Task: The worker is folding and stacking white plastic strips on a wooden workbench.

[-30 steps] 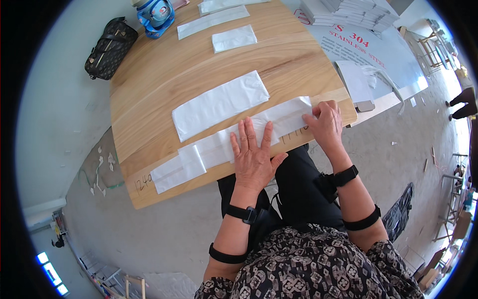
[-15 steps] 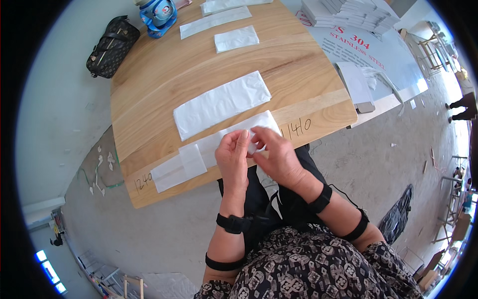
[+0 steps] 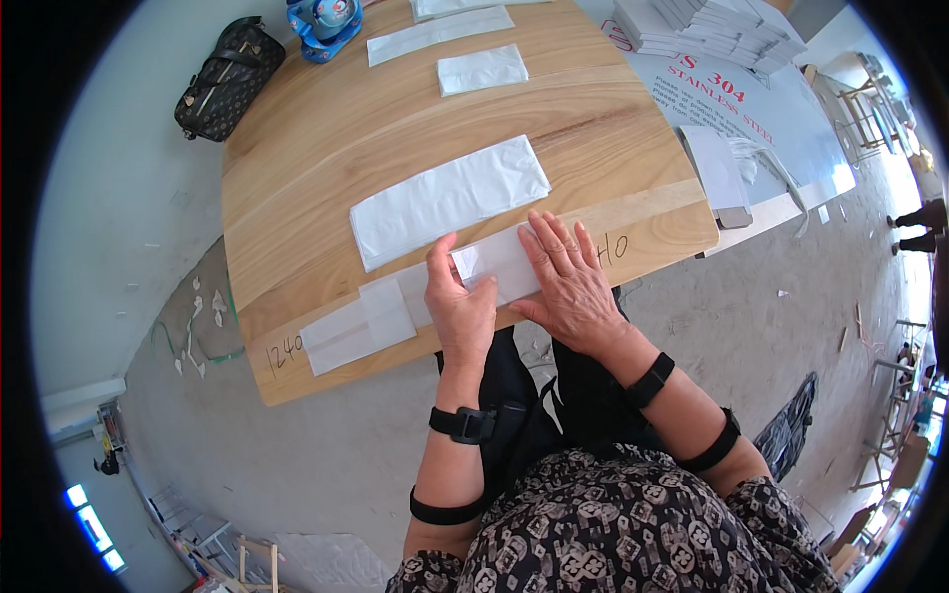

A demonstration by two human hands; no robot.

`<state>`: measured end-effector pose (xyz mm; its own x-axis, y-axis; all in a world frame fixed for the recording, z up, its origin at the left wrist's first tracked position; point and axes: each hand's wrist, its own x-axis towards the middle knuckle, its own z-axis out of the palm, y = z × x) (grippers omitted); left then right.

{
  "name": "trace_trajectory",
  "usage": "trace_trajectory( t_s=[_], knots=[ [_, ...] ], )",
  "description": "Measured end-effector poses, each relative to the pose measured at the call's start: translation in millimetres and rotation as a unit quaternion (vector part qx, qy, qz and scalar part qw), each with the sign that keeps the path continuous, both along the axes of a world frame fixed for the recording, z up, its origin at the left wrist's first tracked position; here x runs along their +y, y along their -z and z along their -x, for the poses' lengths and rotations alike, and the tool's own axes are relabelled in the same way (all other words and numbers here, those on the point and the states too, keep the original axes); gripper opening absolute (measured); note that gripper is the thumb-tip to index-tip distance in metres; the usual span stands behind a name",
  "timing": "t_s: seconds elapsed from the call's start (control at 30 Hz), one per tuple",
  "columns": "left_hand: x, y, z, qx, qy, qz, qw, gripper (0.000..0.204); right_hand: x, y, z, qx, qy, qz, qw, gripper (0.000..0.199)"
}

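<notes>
Where your counter (image 3: 297, 163) ends on the left, pale scraps (image 3: 217, 308) litter the floor (image 3: 326, 455), and a dark patterned bag (image 3: 230, 81) sits at the far left edge by the wall, with a blue container (image 3: 324, 30) just beside it. Your long white strip (image 3: 338, 338) lies along the near edge, a folded white sheet (image 3: 450, 203) close behind it and a smaller white piece (image 3: 482, 69) farther back. Your left hand (image 3: 463, 306) covers the strip's middle, thumb and forefinger parted around a small fold; you cannot tell whether its hidden fingers grip anything. Your right hand (image 3: 571, 287) lies flat over the right end, fingers extended, grasping nothing. Beyond the counter's right edge are a pale flat box (image 3: 714, 173) and a white stack (image 3: 732, 30) on a silvery sheet (image 3: 786, 114); a black bundle (image 3: 789, 425) lies on the floor. As for writing, black handwritten figures (image 3: 284, 351) mark the counter's left corner, more handwriting (image 3: 613, 247) shows beside your right hand, partly covered, and large red lettering (image 3: 707, 79) with smaller print crosses the silvery sheet.
</notes>
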<state>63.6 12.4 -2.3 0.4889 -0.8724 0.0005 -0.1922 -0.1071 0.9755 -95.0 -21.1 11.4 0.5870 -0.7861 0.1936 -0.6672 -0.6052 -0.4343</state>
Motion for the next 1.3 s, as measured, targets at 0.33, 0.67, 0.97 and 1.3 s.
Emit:
trace_trajectory(
  t_s=[0.33, 0.67, 0.97, 1.3],
  knots=[
    [3, 3, -2, -0.053, -0.013, 0.009, 0.998, 0.060, 1, -1, 4, -0.012, -0.037, -0.015, 0.999, 0.101],
    [4, 2, -2, -0.032, -0.041, -0.009, 0.999, 0.058, -13, 4, 6, -0.168, 0.176, -0.007, 0.970, 0.025],
    [2, 0, 2, 0.019, -0.063, -0.010, 0.998, 0.057, -22, 9, 7, -0.179, 0.200, -0.097, 0.958, 0.012],
    [0, -3, 3, -0.020, -0.069, -0.025, 0.997, 0.054, -31, 10, -1, -0.109, 0.240, -0.021, 0.964, 0.021]
  ],
)
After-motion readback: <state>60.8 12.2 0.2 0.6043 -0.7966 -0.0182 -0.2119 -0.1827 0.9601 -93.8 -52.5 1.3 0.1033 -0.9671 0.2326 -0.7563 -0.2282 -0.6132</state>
